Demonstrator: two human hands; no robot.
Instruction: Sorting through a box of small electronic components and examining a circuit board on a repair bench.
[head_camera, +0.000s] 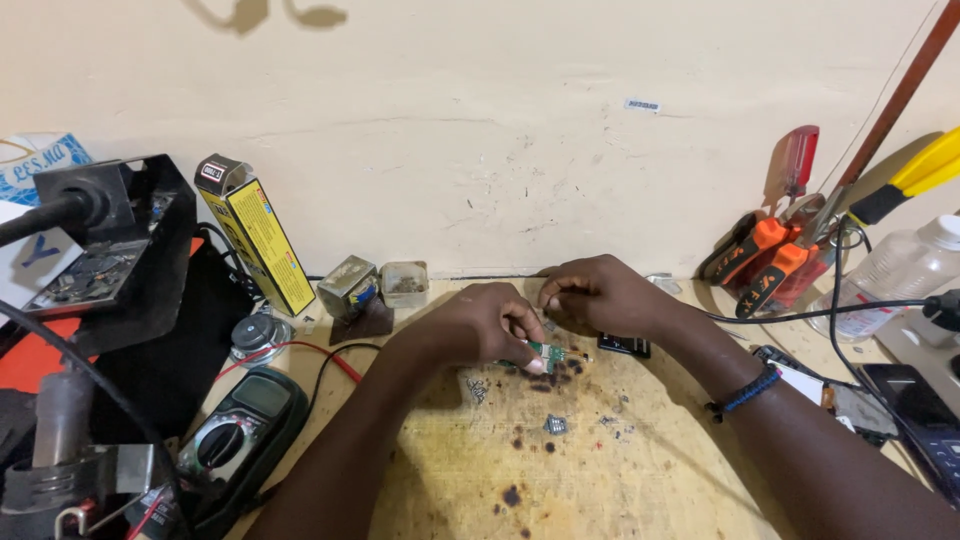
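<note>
Two hands are at work, the left (487, 325) and the right (600, 295), with one small green board (545, 354) between them; one multimeter (238, 432) lies at the left edge of the bench, with one yellow box (258, 235), one speaker (259, 338) and two small tins (375, 286). At the right stand two orange-handled pliers (765, 262), one red screwdriver (797, 160), one clear bottle (905, 268) and one phone (920, 418).

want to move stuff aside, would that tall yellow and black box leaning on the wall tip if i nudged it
Probably yes. The tall yellow and black cardboard box stands on a narrow end and already tilts against the wall, so a sideways nudge would likely topple it. Its top flap is open; it may be light and slide easily.
</note>
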